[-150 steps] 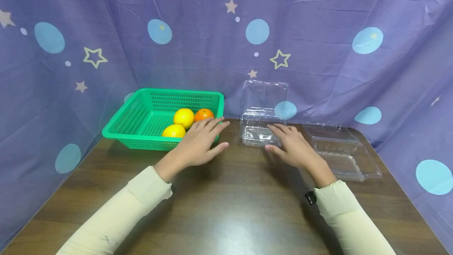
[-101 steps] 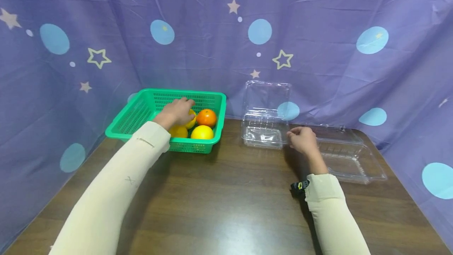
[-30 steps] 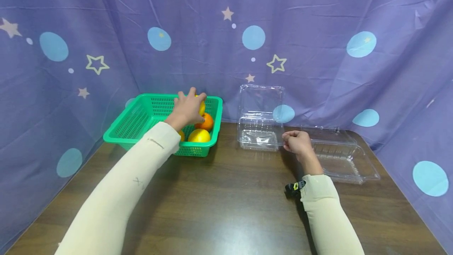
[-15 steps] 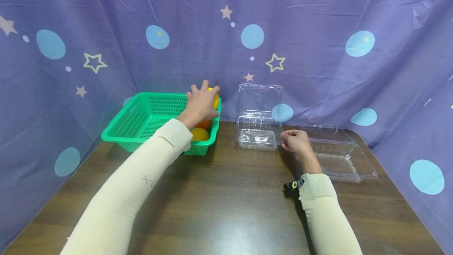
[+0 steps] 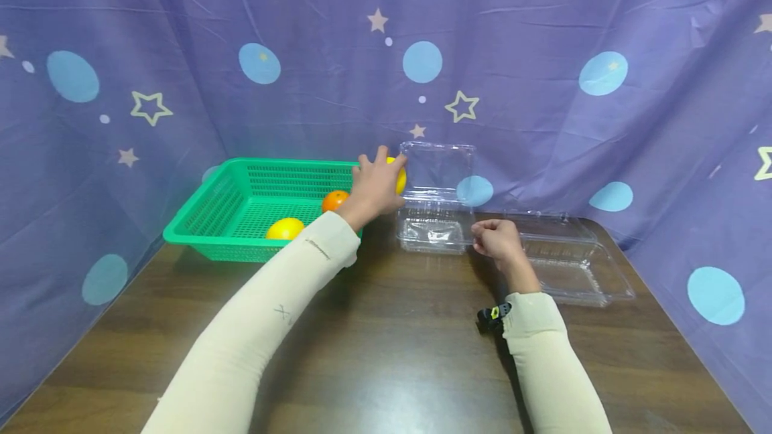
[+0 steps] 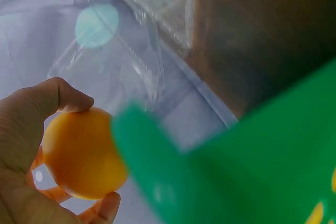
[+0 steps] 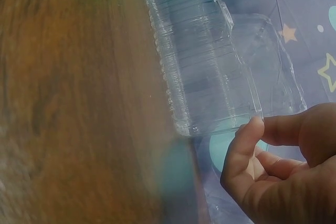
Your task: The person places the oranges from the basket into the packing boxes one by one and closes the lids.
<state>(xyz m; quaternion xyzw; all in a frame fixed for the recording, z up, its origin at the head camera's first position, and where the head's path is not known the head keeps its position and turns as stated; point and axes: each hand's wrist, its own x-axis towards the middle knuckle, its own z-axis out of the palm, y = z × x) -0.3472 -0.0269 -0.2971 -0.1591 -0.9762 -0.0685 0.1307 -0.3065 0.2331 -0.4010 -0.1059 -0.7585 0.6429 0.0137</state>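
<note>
My left hand [image 5: 375,186] grips a round yellow citrus fruit [image 5: 401,181], raised just past the right rim of the green basket [image 5: 199,241]. In the left wrist view thumb and fingers curl round this fruit [image 6: 84,153], with the blurred basket wall beside it. Inside the basket lie a yellow fruit [image 5: 285,228] and a deeper orange fruit [image 5: 335,201]; the left arm hides part of the basket. My right hand [image 5: 500,243] pinches the near right rim corner of an open clear plastic clamshell box [image 5: 431,240]. Its lid [image 5: 437,166] stands up behind.
A second clear clamshell box [image 5: 573,273] lies open at the right, its lid tilted back. The brown wooden table [image 5: 398,353] stretches in front. A purple curtain [image 5: 326,119] with stars and dots hangs directly behind everything.
My left hand has lifted the yellow fruit out of the basket and carried it right, toward the middle clamshell box. The right hand went to that box's rim earlier and has stayed there.
</note>
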